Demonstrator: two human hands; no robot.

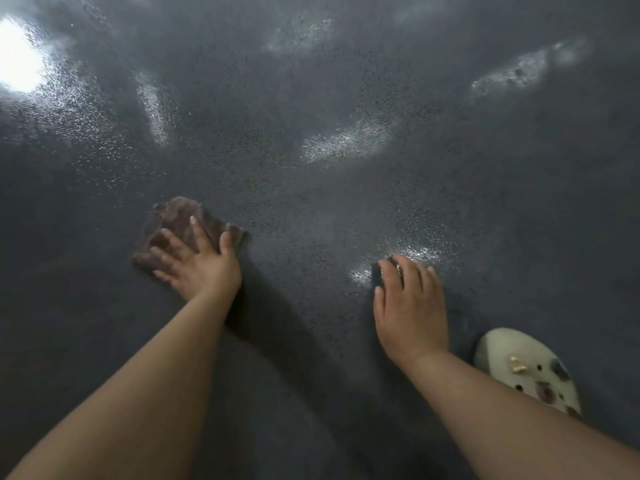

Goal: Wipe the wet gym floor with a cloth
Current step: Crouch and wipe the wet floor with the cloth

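A: Setting. A dark, speckled gym floor (pixel 311 209) fills the view; pale glossy patches (pixel 346 143) of wetness lie ahead of the hands, and a bright glare sits at far left.

B: Where is the cloth?

A: The brownish cloth (pixel 180 226) lies flat on the floor at left, beneath the left hand (pixel 201 268). Its fingers (pixel 199 233) are spread and straight, pressing the cloth down, not clenched around it.

B: And the other hand?

A: The right hand (pixel 410 306) rests on the floor beside a small wet gleam, apparently as a brace. Its fingers seem relaxed and hold nothing; a ring shows on one. A pale perforated shoe (pixel 526 368) stands just beside that forearm.

B: Which step is in hand?

A: Judged from the pose, a wiping stroke, mid-task: several patches are not yet wiped. The next move likely calls for firm, flat pressure while sweeping the cloth toward the gleam near the right hand, then forward to the farther patches.
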